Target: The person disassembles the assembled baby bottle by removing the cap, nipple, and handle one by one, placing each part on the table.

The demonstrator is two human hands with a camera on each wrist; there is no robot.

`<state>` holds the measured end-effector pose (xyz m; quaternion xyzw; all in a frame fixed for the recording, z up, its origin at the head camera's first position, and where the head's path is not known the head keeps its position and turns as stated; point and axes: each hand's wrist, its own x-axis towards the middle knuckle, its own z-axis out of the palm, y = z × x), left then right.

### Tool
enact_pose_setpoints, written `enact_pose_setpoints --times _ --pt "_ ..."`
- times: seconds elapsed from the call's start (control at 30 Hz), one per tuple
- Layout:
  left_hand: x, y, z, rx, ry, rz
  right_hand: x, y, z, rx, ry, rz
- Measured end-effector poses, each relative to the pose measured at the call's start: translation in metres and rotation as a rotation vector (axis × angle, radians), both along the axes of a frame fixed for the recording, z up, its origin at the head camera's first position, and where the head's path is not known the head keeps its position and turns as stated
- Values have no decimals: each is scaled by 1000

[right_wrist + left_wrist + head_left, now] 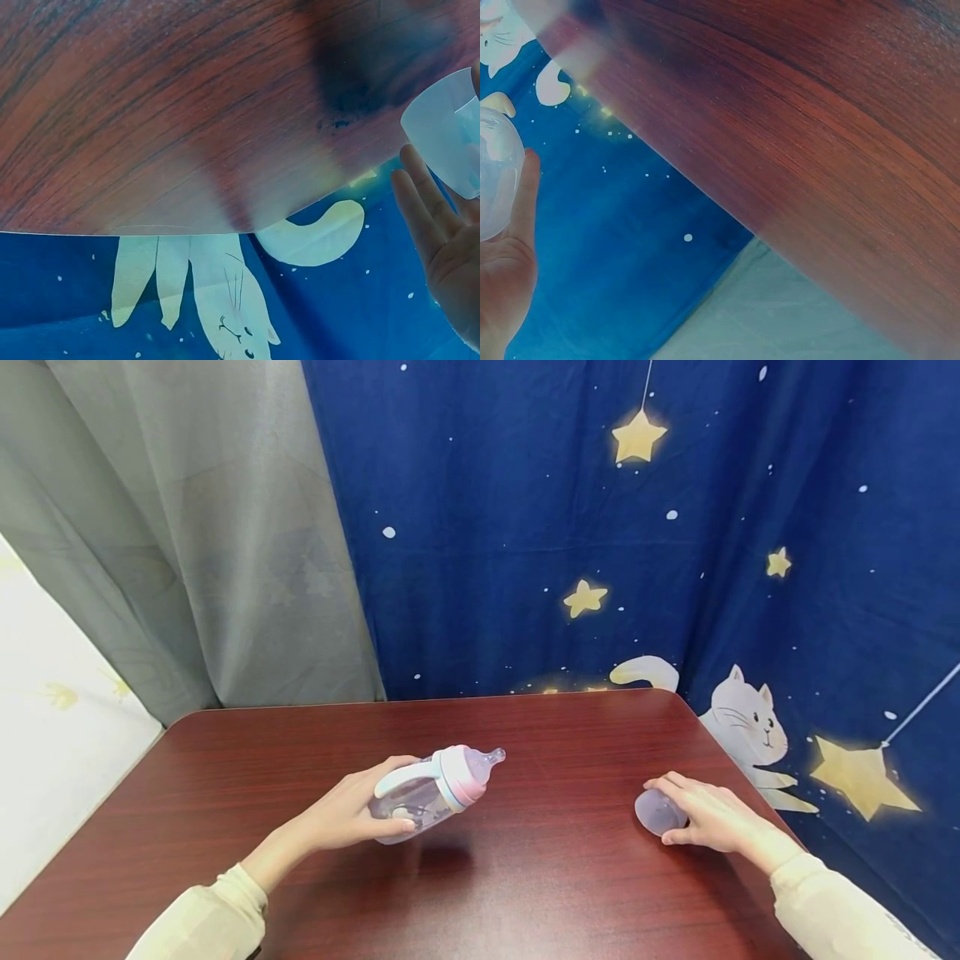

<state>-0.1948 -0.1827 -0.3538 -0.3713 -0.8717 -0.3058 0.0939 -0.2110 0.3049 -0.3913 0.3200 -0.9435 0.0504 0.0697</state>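
Note:
My left hand grips a clear baby bottle round its body, thumb on the near side. The bottle is tilted, its clear nipple pointing right and upward, with a pink and white collar and a pale handle. A shadow lies on the table below it. Over at the right, my right hand holds a translucent bottle cap between thumb and fingers, close over the table. In the right wrist view the cap shows at the right edge; the left wrist view catches only the bottle's rounded base.
The dark red wooden table spans the space under both hands, its right edge near my right hand. A blue curtain with stars and a cat hangs behind it, beside a grey curtain at the left.

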Motion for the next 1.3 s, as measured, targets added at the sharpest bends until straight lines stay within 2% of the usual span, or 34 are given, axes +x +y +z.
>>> enact_pose_setpoints --times 0.67,1.3 --pt "-1 1 0 3 -12 -17 -4 -2 -5 13 -59 12" --pt "-1 1 0 9 -12 -14 -6 -6 -6 72 -65 -6"
